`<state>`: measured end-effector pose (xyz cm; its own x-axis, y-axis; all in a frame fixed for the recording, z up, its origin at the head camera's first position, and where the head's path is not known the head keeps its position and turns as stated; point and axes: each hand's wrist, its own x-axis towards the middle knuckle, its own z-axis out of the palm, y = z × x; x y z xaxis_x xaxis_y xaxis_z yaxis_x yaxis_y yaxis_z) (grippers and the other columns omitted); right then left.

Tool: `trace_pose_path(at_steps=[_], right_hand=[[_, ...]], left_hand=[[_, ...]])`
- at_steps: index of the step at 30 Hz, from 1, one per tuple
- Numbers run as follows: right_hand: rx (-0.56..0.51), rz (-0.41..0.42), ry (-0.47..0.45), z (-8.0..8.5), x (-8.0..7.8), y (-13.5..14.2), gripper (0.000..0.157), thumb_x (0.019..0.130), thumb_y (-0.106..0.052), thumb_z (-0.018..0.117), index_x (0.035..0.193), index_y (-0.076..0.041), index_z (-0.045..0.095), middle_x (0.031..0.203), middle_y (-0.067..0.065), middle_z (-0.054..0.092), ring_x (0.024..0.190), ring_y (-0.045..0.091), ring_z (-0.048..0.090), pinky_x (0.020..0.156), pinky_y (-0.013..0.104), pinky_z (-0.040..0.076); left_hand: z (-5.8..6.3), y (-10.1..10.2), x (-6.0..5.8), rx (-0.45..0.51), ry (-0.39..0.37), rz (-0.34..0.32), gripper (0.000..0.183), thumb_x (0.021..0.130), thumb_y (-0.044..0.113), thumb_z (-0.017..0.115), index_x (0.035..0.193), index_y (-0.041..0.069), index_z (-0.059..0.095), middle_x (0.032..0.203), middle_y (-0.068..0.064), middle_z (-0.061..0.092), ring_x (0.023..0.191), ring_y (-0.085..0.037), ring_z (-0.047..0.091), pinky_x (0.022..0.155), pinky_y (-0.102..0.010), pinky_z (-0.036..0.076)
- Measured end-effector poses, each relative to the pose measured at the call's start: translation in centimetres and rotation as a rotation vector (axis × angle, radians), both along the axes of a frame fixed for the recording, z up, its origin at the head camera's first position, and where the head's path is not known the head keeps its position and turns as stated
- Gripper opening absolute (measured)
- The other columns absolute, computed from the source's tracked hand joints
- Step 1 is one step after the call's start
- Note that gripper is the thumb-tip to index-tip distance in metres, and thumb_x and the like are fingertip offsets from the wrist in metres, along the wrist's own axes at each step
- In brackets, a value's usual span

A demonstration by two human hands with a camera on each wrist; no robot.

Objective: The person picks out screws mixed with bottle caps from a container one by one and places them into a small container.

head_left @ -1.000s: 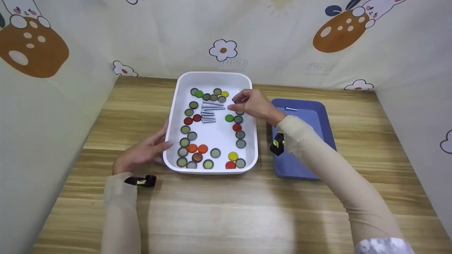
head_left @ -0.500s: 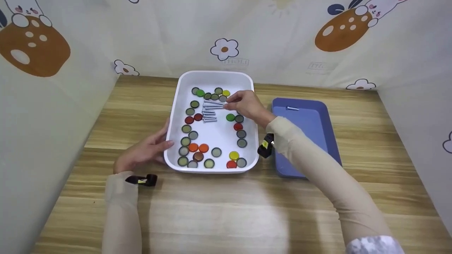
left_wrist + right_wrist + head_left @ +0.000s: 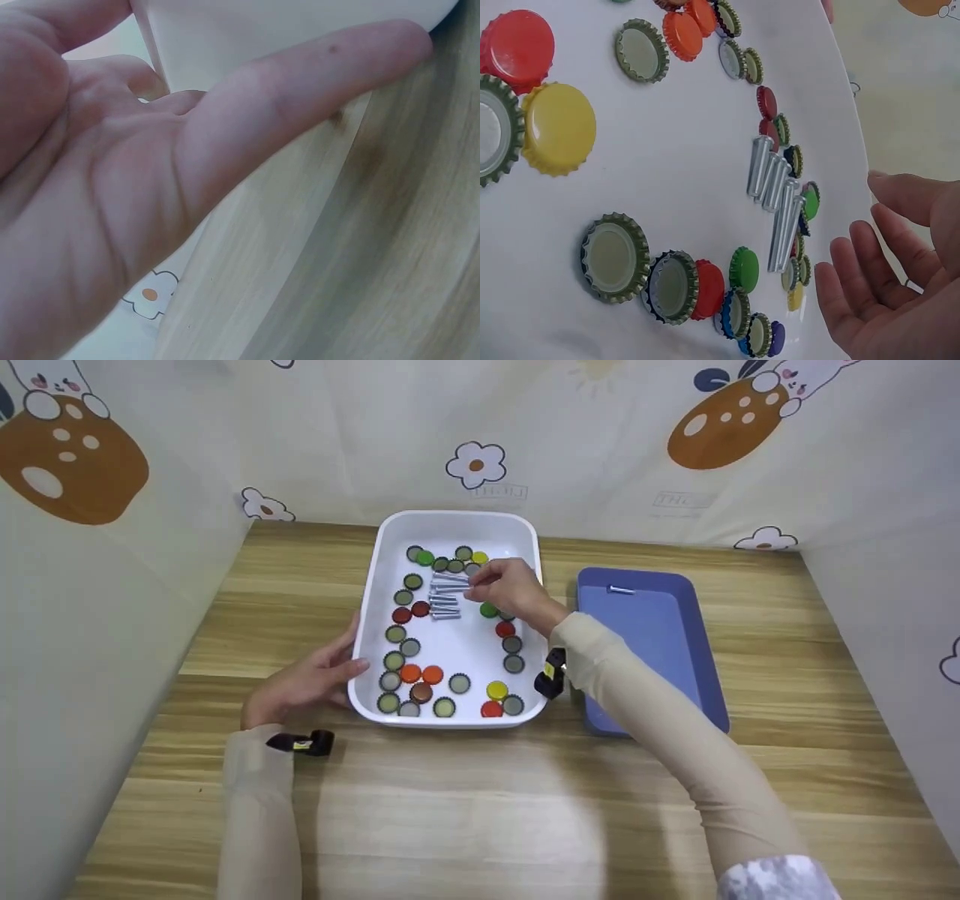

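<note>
A white tub (image 3: 450,723) holds many bottle caps and a row of silver screws (image 3: 445,601) lined up left of its middle. My right hand (image 3: 514,591) reaches into the tub, its fingertips right at the ends of the longer screws. The right wrist view shows that hand (image 3: 900,262) with thumb and fingers apart and nothing between them. Along the tub's left wall lies my left hand (image 3: 311,675), its thumb at the rim and its other fingers partly hidden behind the wall. A straight finger (image 3: 322,79) of it runs along the white wall in the left wrist view.
To the right is a blue tray (image 3: 660,652) with a single screw (image 3: 621,590) near its back edge, partly under the right forearm. Bottle caps (image 3: 410,673) lie mostly along the tub's sides. A patterned cloth (image 3: 360,450) hangs behind the wooden table (image 3: 450,810).
My right hand has moved left over the tub, from beside the right-hand caps to the ends of the screws. The left hand stays at the tub's wall.
</note>
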<state>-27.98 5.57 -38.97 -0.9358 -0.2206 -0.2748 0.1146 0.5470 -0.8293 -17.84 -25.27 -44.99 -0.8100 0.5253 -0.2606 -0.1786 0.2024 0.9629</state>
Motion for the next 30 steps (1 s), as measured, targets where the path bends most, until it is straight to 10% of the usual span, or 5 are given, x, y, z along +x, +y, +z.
trace_pose_path(at_steps=[30], right_hand=[[0.06,0.104,0.111,-3.0,0.0,-2.2,0.021,0.085,-0.008,0.078,0.105,-0.002,0.075,0.104,0.012,0.072,0.084,0.011,0.058,0.066,0.015,0.047]], left_hand=[[0.2,0.1,0.1,-0.014,-0.035,0.018,0.078,0.106,0.026,0.05,0.158,0.046,-0.004,0.17,-0.011,0.005,0.131,-0.048,0.052,0.089,-0.054,0.06]])
